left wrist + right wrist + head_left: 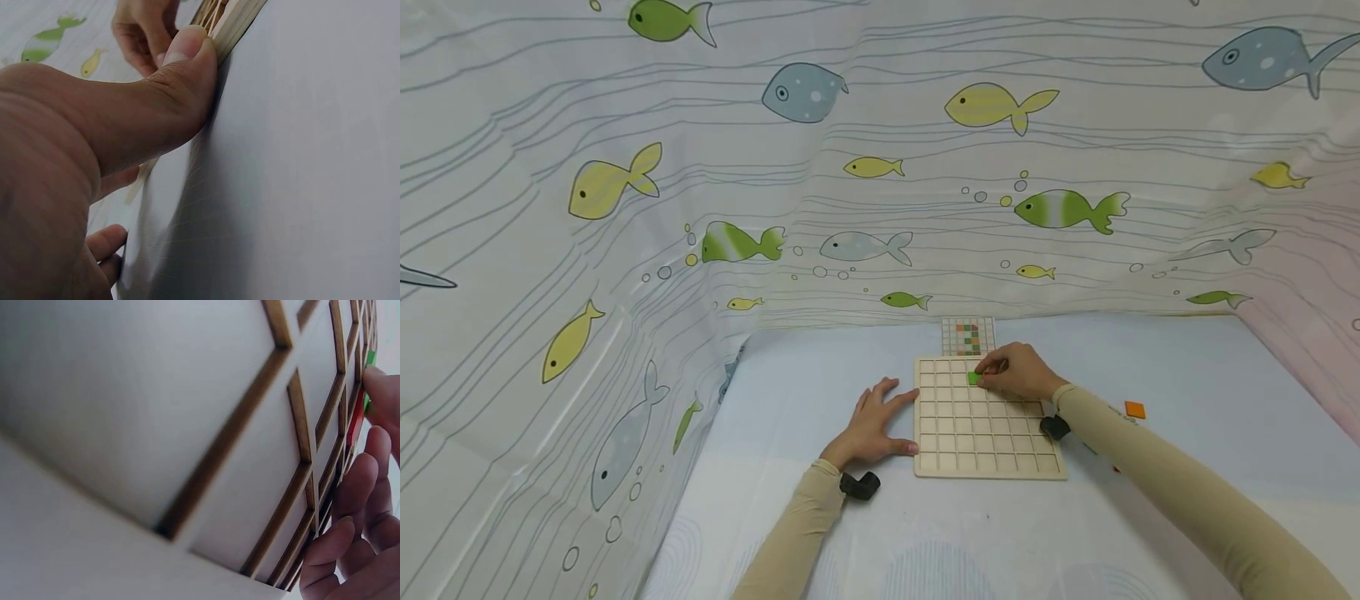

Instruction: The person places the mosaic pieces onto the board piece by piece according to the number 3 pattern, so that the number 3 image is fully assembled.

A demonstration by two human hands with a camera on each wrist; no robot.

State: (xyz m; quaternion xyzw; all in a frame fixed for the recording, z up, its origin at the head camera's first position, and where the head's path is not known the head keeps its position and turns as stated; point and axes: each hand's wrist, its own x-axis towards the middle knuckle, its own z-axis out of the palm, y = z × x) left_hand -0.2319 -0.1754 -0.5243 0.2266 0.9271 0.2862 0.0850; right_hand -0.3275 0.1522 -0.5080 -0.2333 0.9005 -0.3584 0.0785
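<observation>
A wooden grid board [955,425] lies on the table between the hands. At its far side the right hand [1017,371] pinches a small green square tile [973,378] down at a cell. In the right wrist view, green [371,358] shows by the fingertips, and a red tile [355,422] sits in the grid just beside them; the hand hides much of both. The left hand [872,425] is spread at the board's left edge, its thumb [187,56] against the wooden side and its fingers straight or slightly bent.
Behind the board lies a pattern card [968,337] printed with a grid of coloured squares. An orange tile [1135,410] lies right of the board, with other tiles partly hidden by the right sleeve. A fish-printed curtain [850,200] hangs behind the table.
</observation>
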